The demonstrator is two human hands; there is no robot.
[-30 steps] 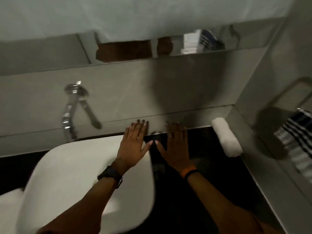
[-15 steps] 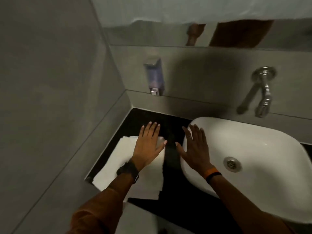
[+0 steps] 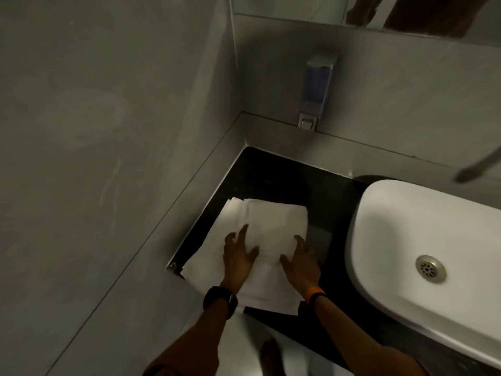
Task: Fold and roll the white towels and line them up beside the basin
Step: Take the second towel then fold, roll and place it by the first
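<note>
A stack of flat white towels (image 3: 273,226) lies on the black counter (image 3: 276,175) in the left corner, to the left of the white basin (image 3: 406,229). My left hand (image 3: 238,259) rests on the stack's left part, fingers spread. My right hand (image 3: 299,260) lies on its right part, fingers curled down onto the top towel; whether they pinch the cloth I cannot tell. The stack's near edge overhangs the counter's front edge.
Grey walls close the corner on the left and behind. A soap dispenser (image 3: 317,90) hangs on the back wall above the counter. A mirror (image 3: 379,12) runs along the top. The tap's spout (image 3: 477,169) reaches in at the right. A bare foot (image 3: 271,359) shows on the floor below.
My view has swung from the right of the basin to the left corner. Both hands have come down onto the towel stack; the right hand crossed over from the basin's rim.
</note>
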